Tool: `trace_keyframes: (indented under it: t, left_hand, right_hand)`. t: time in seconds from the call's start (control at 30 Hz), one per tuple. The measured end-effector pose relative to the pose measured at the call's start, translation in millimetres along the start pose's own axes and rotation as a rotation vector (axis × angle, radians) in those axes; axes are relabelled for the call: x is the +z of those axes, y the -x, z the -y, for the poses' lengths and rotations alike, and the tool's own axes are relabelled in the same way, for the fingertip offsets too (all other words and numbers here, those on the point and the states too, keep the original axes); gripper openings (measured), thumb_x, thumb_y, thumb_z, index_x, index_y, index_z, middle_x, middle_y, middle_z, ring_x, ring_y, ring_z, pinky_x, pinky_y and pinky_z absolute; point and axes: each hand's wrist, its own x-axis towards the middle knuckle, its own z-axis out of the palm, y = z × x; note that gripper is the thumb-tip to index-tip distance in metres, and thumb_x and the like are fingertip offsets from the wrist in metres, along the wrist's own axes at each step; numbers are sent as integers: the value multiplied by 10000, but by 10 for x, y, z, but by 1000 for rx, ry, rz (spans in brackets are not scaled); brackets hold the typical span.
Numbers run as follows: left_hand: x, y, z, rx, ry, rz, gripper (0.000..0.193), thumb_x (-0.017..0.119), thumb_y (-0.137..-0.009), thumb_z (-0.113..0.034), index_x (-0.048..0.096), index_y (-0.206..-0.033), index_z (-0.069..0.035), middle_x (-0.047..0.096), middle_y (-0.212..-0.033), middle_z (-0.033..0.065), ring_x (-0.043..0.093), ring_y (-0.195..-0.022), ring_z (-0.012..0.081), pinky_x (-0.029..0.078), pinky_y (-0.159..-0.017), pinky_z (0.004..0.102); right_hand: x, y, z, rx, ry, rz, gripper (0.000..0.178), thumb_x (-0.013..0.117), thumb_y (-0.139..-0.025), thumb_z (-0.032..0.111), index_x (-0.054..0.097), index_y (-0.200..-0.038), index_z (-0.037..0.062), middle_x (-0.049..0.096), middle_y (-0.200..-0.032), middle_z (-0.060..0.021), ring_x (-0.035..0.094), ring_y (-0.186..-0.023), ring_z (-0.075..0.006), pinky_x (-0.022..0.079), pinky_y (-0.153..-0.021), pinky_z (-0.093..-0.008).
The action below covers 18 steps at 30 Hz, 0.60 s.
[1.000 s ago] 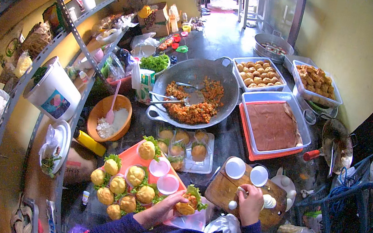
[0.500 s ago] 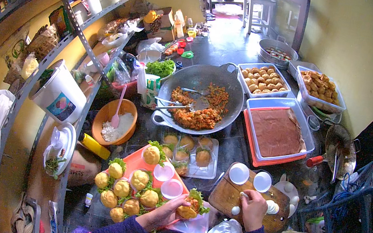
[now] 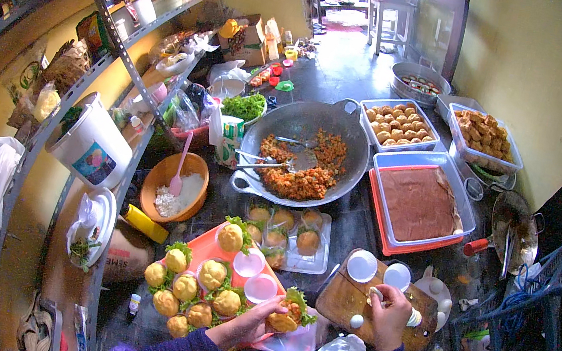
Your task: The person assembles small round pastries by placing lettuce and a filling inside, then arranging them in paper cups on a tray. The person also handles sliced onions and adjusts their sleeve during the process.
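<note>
My left hand (image 3: 244, 325) is closed around a split bun (image 3: 284, 320) with green lettuce and an orange filling showing in its opening. Over the wooden cutting board (image 3: 337, 298), my right hand (image 3: 389, 319) pinches a slice of boiled egg (image 3: 374, 294), mostly covered by the fingers. Sliced boiled egg (image 3: 414, 319) lies on the board beside that hand, and a small white egg piece (image 3: 356, 321) sits left of it. Two white cups (image 3: 361, 266) stand at the board's far edge. Left of my left hand, an orange tray (image 3: 202, 244) carries several lettuce-filled buns (image 3: 212, 274) and clear cups (image 3: 260, 288).
Beyond the tray is a clear container of wrapped buns (image 3: 307, 241). A large wok (image 3: 348, 158) holds orange filling and utensils. Tubs of round buns (image 3: 398, 124) and brown food (image 3: 413, 200) stand right of it. An orange bowl (image 3: 197, 200) and shelving are left; a blue chair (image 3: 554, 307) is right.
My right hand has lifted slightly off the board, its fingers now raised with the egg slice. My left hand keeps hold of the bun in nearly the same place.
</note>
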Motion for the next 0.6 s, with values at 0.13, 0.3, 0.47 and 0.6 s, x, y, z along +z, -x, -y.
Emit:
trace_keyframes:
  t: [0.13, 0.3, 0.47, 0.6]
  left_hand:
    - [67, 41, -57, -20, -22, 6, 536, 562, -890, -138, 367, -1379, -37, 504, -1318, 135, 548, -1192, 252, 456, -1036, 386]
    - [131, 77, -88, -18, 20, 66, 500, 558, -908, -150, 362, -1355, -40, 500, -1311, 136, 546, -1204, 244, 458, -1041, 386]
    - [153, 87, -99, -15, -18, 55, 499, 554, -912, -149, 358, -1359, -44, 492, -1319, 139, 539, -1214, 246, 456, -1046, 395]
    - [100, 71, -70, -5, -16, 56, 492, 551, -912, -144, 362, -1354, -41, 489, -1320, 137, 540, -1211, 244, 462, -1036, 404]
  right_hand:
    - [-23, -20, 34, -15, -22, 0, 148, 715, -762, 54, 677, -899, 15, 679, -859, -133, 668, -768, -282, 510, -683, -374]
    - [-18, -15, 58, 4, -38, 6, 148, 716, -769, 59, 682, -906, 15, 681, -863, -134, 670, -780, -286, 512, -688, -367]
    - [-32, -22, 108, 6, -60, -31, 140, 724, -773, 70, 686, -898, 19, 683, -847, -125, 674, -769, -265, 512, -679, -362]
    - [-62, -53, 138, -18, -60, -72, 133, 726, -773, 70, 685, -889, 20, 681, -832, -124, 674, -754, -247, 511, -671, -355]
